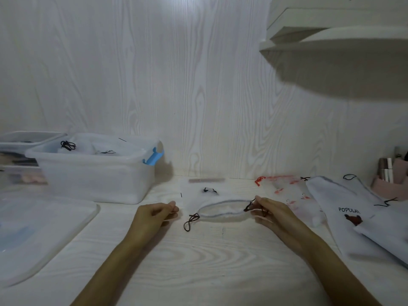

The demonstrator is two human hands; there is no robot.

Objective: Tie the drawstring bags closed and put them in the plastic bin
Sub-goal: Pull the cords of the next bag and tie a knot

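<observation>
Plastic bin [95,173] at far left, tied bags inside. Left hand [154,215] loosely curled, holding nothing, just beside loose cord loop [191,221]. Open drawstring bag [223,209] flat on surface [198,261]. Right hand [268,212] pinching cord. Best: pinch both cords, pull apart evenly.

2 bare forearms come in from the near edge, 1 on the left and 1 on the right, each ending in a bare hand: the left hand [154,214] and the right hand [272,214]. No sleeve, glove, watch, ring or bracelet shows on either. The fingernails look short and plain.
</observation>
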